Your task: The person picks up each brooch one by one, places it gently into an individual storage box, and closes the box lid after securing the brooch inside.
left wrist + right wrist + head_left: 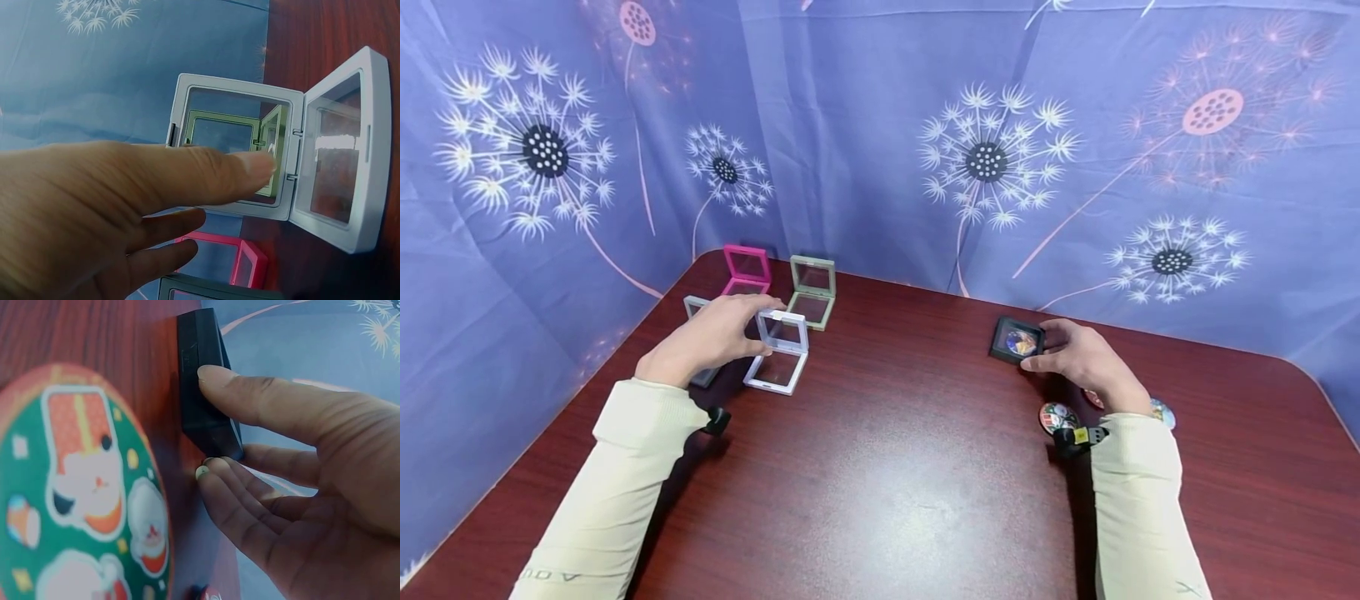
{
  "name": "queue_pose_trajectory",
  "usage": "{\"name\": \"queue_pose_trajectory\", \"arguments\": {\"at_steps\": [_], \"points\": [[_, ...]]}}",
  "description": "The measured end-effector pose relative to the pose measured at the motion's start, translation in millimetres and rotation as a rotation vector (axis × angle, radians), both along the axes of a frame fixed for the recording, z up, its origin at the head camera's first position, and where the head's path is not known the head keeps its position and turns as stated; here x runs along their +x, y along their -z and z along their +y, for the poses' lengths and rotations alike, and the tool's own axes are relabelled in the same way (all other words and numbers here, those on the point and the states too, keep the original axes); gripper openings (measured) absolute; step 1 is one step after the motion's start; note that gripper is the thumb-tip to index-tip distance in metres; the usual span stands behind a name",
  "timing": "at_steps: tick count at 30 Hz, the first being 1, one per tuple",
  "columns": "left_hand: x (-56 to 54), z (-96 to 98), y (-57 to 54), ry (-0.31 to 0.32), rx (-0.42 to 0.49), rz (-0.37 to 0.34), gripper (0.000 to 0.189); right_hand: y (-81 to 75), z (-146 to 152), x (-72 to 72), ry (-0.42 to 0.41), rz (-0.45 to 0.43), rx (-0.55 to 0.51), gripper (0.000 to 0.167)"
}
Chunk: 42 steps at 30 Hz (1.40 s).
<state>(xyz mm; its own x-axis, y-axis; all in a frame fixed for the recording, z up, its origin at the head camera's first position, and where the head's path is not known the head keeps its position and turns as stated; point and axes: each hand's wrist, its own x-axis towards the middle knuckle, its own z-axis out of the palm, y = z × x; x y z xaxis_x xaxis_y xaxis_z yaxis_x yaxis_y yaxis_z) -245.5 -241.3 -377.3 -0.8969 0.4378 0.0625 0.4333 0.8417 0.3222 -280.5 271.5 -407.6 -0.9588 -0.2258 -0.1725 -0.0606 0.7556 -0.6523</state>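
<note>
My left hand (718, 333) is at a white hinged display frame (777, 372), its thumb in front of the raised half and a finger at the top edge. The frame is unfolded, with clear windows in both halves. In the left wrist view, the thumb (250, 169) overlaps the upright window. At the back right, my right hand (1082, 362) holds a closed black display frame (1000, 348) by its near right side, thumb against one edge. A round, colourful piece (1021, 342) shows inside its window.
Pink (747, 263), green (812, 275) and dark grey (698, 305) frames stand unfolded around my left hand. A Christmas-patterned round badge (1057, 417) lies below my right hand, with a blue one (1163, 412) and a red one (1094, 399) nearby. A dandelion-print cloth (865, 167) hangs behind the table.
</note>
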Motion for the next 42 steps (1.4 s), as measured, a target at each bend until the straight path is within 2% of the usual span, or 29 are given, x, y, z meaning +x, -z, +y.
{"name": "queue_pose_trajectory", "arguments": {"at_steps": [12, 21, 32, 42], "points": [[-4.4, 3.1, 4.2, 0.001, 0.068, -0.013, 0.057, -1.5, 15.4, 0.9, -0.025, 0.008, 0.065, 0.086], [-5.8, -0.1, 7.0, 0.016, 0.070, 0.026, 0.047, -1.8, 30.7, 5.0, -0.017, 0.006, 0.090, 0.086], [-6.0, 0.1, 7.6, -0.075, 0.054, -0.034, 0.054, -1.8, 48.1, 7.1, -0.018, 0.024, 0.127, 0.086], [-3.7, -2.5, 11.6, -0.080, 0.004, 0.015, 0.040, 0.1, 57.9, 9.0, -0.018, 0.034, 0.122, 0.085]]}}
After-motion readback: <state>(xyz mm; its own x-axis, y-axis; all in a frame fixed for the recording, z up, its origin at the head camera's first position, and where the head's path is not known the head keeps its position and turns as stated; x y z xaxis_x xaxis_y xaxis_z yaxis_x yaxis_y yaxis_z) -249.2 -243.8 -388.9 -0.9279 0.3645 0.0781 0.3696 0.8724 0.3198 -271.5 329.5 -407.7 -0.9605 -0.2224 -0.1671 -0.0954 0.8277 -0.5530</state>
